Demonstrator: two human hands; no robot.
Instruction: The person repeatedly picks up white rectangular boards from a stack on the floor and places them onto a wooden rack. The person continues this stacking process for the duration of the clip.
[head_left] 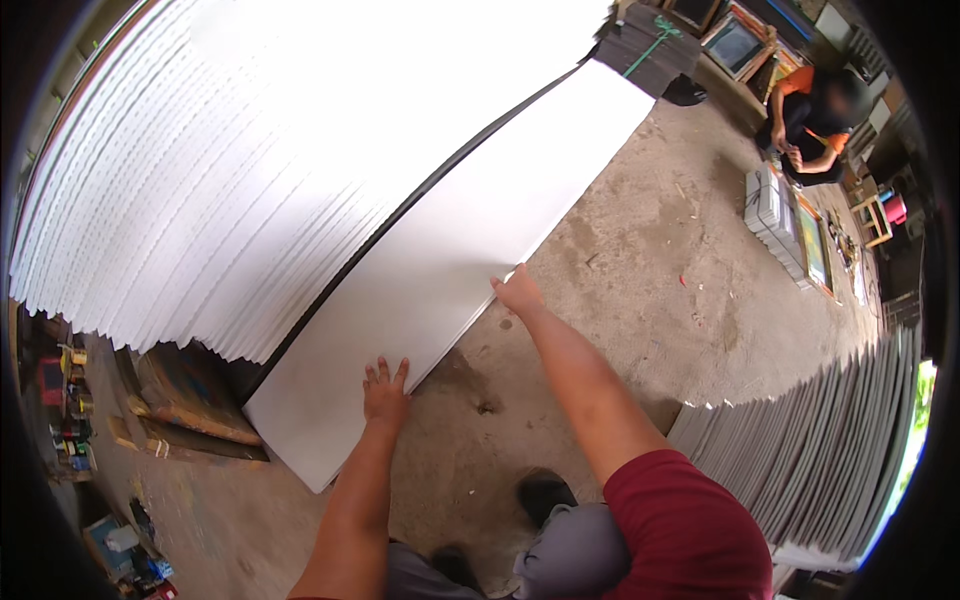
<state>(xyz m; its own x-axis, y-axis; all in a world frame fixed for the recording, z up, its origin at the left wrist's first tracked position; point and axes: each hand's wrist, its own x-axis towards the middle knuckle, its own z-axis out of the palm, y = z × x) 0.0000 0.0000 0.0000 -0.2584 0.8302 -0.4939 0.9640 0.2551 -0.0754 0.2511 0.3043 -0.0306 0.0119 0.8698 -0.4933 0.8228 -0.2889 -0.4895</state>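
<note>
The floor [620, 270] is dirty. From afar I see L hand [385, 400] spread on white sheets [420, 260], R hand [519, 292] pinching their edge; prob. lined up, can't tell what's left.

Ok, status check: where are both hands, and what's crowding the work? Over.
Left hand spread on white sheet. Right hand at its near edge. White stack close along its far side.

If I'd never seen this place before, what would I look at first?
Probably the huge, bright pile of white sheets filling the upper left. Next might come the long white board slanting through the middle, then the crouched person in orange at the upper right.
</note>
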